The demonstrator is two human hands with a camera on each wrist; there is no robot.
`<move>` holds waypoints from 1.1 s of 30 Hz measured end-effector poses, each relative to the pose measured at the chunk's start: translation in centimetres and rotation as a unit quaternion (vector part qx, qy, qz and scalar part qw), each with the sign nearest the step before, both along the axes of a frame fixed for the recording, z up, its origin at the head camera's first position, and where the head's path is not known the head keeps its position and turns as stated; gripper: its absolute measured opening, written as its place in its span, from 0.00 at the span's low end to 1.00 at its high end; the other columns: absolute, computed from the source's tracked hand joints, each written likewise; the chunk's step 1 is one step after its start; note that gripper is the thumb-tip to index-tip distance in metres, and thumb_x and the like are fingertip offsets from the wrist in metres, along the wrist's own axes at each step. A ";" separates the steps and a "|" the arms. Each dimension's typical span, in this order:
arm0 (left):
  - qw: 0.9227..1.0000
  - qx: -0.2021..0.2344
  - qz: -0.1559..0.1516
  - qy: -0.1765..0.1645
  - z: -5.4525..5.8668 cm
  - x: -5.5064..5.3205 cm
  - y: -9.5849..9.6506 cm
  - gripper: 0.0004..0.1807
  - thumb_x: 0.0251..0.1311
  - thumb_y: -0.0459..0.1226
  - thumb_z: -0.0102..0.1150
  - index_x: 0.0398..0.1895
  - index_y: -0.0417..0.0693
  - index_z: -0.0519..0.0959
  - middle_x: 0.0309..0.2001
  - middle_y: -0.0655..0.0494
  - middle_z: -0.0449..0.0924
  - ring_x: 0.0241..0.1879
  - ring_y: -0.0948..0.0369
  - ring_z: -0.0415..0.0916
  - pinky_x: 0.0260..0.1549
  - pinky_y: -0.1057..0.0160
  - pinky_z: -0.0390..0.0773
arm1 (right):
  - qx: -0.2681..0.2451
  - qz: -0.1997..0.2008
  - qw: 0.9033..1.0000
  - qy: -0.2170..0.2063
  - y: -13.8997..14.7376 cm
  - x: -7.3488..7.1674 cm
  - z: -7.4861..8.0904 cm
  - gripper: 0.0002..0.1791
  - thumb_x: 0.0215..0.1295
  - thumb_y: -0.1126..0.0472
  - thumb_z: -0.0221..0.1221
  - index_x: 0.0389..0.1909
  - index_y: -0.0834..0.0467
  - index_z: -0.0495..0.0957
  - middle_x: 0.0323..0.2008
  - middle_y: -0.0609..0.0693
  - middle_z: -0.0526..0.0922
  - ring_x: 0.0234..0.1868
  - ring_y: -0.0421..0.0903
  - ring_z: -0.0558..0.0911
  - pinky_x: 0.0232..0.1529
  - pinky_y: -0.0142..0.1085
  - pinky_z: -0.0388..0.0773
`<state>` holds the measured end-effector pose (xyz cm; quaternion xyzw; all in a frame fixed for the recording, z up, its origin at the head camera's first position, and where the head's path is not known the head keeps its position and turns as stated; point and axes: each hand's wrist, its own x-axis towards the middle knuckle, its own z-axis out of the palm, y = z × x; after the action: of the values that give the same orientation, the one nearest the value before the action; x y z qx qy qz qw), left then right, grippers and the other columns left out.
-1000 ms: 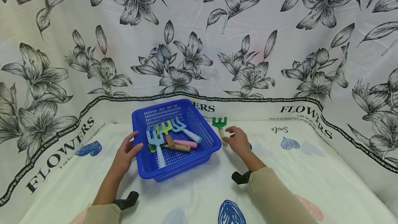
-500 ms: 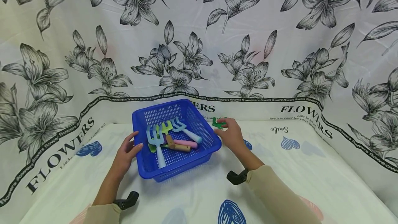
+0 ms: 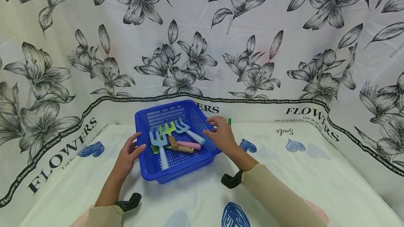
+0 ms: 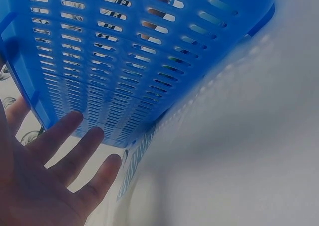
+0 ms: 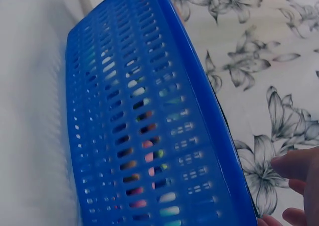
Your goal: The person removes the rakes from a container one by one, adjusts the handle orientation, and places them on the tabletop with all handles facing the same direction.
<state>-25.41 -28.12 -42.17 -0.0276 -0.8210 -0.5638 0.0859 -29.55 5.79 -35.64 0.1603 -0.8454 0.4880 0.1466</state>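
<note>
A blue perforated plastic basket point(image 3: 186, 171) stands between both hands. My left hand point(image 3: 126, 155) is at its left side, thumb near the rim; in the left wrist view its fingers point(image 4: 82, 153) are spread along the basket wall. My right hand point(image 3: 222, 136) hovers at the right rim, fingertips over the edge and nothing between them. Behind that hand, a green hand fork point(image 3: 229, 122) is mostly hidden. Inside the basket lie light blue forks point(image 3: 160, 142), a lime-green rake point(image 3: 169, 129), a pink handle point(image 3: 190, 145) and wooden handles point(image 3: 183, 149).
White cloth point(image 3: 202, 199) printed with hearts covers the table. A flower-patterned curtain point(image 3: 252, 16) rises behind it. Black wrist-worn devices point(image 3: 231, 180) sit at both cuffs.
My right hand has moved left from the green fork's handle to the basket's right rim, now covering most of the fork. My left hand and the basket have stayed in place.
</note>
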 end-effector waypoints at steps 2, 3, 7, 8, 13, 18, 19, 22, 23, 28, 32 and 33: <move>1.000 0.003 -0.003 0.002 0.0 0.0 0.0 0.39 0.69 0.52 0.51 0.78 0.58 0.47 0.73 0.37 0.53 0.68 0.37 0.56 0.60 0.37 0.62 | 0.004 0.011 1.000 -0.001 -0.4 0.0 0.0 0.19 0.60 0.64 0.67 0.52 0.58 0.77 0.57 0.56 0.73 0.56 0.57 0.78 0.51 0.44 0.79; 1.000 0.004 -0.006 0.004 0.0 0.0 0.0 0.39 0.69 0.51 0.51 0.78 0.58 0.48 0.72 0.36 0.53 0.68 0.37 0.56 0.60 0.37 0.62 | 0.008 0.015 1.000 0.000 -0.6 0.1 0.0 0.19 0.60 0.64 0.67 0.52 0.58 0.77 0.57 0.56 0.73 0.56 0.57 0.78 0.51 0.44 0.79; 1.000 0.009 -0.014 0.012 0.2 0.0 0.0 0.37 0.71 0.48 0.50 0.78 0.57 0.48 0.71 0.34 0.54 0.68 0.36 0.57 0.59 0.37 0.63 | 0.037 0.031 0.999 -0.002 -1.3 -0.1 0.1 0.22 0.60 0.62 0.68 0.55 0.58 0.76 0.59 0.55 0.72 0.56 0.57 0.77 0.50 0.45 0.79; 1.000 0.010 -0.015 0.015 0.2 0.0 -0.1 0.37 0.71 0.48 0.50 0.78 0.56 0.48 0.71 0.33 0.55 0.68 0.36 0.57 0.59 0.37 0.63 | 0.047 0.036 0.998 -0.002 -1.4 -0.1 0.1 0.23 0.60 0.62 0.68 0.55 0.59 0.76 0.60 0.55 0.72 0.56 0.57 0.77 0.50 0.45 0.79; 1.000 0.006 -0.012 0.010 0.3 0.1 -0.2 0.37 0.71 0.48 0.50 0.78 0.56 0.47 0.71 0.33 0.54 0.68 0.36 0.56 0.59 0.37 0.63 | 0.118 0.054 0.991 -0.033 -2.1 -0.6 0.2 0.28 0.59 0.59 0.68 0.61 0.57 0.72 0.62 0.55 0.71 0.59 0.55 0.74 0.53 0.47 0.76; 1.000 0.007 -0.009 0.007 0.3 0.0 0.1 0.37 0.70 0.49 0.50 0.78 0.55 0.48 0.71 0.33 0.54 0.68 0.36 0.56 0.59 0.36 0.63 | 0.164 0.075 0.980 -0.079 -2.5 -1.0 0.5 0.32 0.59 0.57 0.68 0.64 0.55 0.70 0.66 0.53 0.68 0.67 0.53 0.66 0.64 0.50 0.66; 1.000 0.007 -0.008 0.006 0.3 0.0 0.2 0.37 0.70 0.49 0.50 0.78 0.55 0.48 0.71 0.33 0.53 0.68 0.36 0.56 0.59 0.36 0.63 | 0.167 0.081 0.979 -0.086 -2.6 -1.1 0.5 0.33 0.59 0.57 0.68 0.65 0.55 0.69 0.67 0.53 0.68 0.68 0.53 0.65 0.64 0.50 0.65; 1.000 0.006 -0.004 0.004 0.3 0.0 0.3 0.37 0.70 0.49 0.50 0.78 0.56 0.49 0.71 0.33 0.54 0.68 0.36 0.56 0.59 0.36 0.63 | 0.174 0.108 0.973 -0.110 -2.8 -1.6 0.3 0.37 0.58 0.57 0.69 0.68 0.55 0.66 0.69 0.53 0.66 0.69 0.54 0.64 0.65 0.51 0.64; 1.000 0.006 -0.003 0.005 0.3 0.0 0.3 0.37 0.70 0.49 0.50 0.78 0.56 0.49 0.71 0.34 0.54 0.67 0.36 0.57 0.59 0.37 0.64 | 0.179 0.113 0.970 -0.121 -3.0 -1.8 0.2 0.38 0.58 0.56 0.69 0.69 0.55 0.66 0.69 0.53 0.65 0.69 0.54 0.63 0.65 0.51 0.64; 1.000 0.005 -0.005 0.005 0.3 0.1 0.3 0.37 0.70 0.50 0.50 0.78 0.57 0.49 0.71 0.34 0.55 0.67 0.36 0.58 0.58 0.37 0.64 | 0.210 0.128 0.952 -0.181 -3.5 -2.3 -0.1 0.40 0.58 0.54 0.68 0.71 0.51 0.64 0.70 0.53 0.64 0.70 0.55 0.63 0.65 0.53 0.63; 1.000 0.002 -0.003 0.004 0.4 0.1 0.3 0.37 0.70 0.50 0.49 0.78 0.58 0.49 0.71 0.34 0.55 0.67 0.37 0.58 0.58 0.37 0.65 | 0.243 0.142 0.939 -0.196 -3.8 -2.2 -0.1 0.37 0.58 0.53 0.68 0.69 0.50 0.67 0.68 0.55 0.68 0.65 0.55 0.68 0.64 0.54 0.64; 1.000 0.003 -0.003 0.005 0.4 0.1 0.2 0.37 0.70 0.50 0.49 0.77 0.58 0.49 0.71 0.34 0.55 0.67 0.37 0.58 0.58 0.37 0.65 | 0.252 0.146 0.937 -0.193 -3.9 -2.2 -0.1 0.37 0.58 0.53 0.68 0.69 0.50 0.67 0.67 0.55 0.68 0.64 0.55 0.69 0.64 0.54 0.64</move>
<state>-25.27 -27.88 -41.80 -0.0325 -0.8186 -0.5666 0.0881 -31.70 1.92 -35.74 0.2169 -0.9200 0.2962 -0.1373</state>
